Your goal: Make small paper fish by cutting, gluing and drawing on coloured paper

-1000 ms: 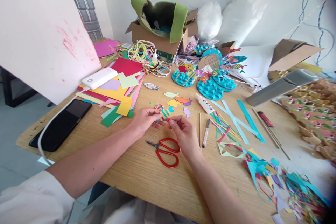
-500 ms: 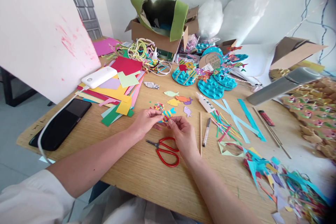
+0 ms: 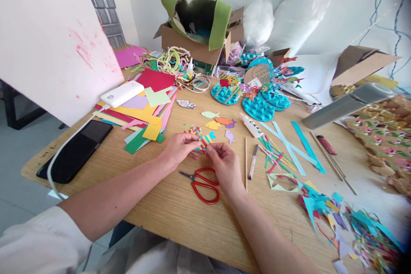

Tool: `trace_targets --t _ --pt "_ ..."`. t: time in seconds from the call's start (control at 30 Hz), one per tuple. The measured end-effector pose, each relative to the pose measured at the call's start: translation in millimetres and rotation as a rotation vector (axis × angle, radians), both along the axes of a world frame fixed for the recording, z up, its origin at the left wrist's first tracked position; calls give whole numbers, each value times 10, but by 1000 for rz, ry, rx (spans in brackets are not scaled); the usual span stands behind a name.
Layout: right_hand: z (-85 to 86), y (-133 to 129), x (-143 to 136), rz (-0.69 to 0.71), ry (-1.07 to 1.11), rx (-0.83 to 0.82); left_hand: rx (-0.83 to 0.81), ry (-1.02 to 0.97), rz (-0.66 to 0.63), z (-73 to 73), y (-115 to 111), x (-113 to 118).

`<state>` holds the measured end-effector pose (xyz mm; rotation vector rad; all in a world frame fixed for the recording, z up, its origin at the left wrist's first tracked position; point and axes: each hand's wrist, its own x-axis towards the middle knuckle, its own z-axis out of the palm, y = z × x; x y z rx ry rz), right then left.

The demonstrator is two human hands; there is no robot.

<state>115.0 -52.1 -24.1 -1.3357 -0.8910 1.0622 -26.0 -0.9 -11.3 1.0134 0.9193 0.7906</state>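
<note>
The left hand (image 3: pixel 180 150) is pinching the striped fish (image 3: pixel 206 140) just over the table (image 3: pixel 154 205), and the right hand (image 3: pixel 226 165) is holding its near edge between thumb and finger. A second ago red was showing at the right fingertips; now a reddish stripe (image 3: pixel 204 141) is crossing the fish, so the striping is seemingly advancing. Scissors (image 3: pixel 193 178) are lying nearer the person.

bright, soft light, pale glare on the table (image 3: pixel 369 195), dark blurred right corners
</note>
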Motion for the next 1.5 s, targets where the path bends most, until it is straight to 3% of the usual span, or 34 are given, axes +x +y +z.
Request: trace_targets --t 1.5 --pt "42 -25 -27 15 -1 -14 -32 4 -5 -38 4 -1"
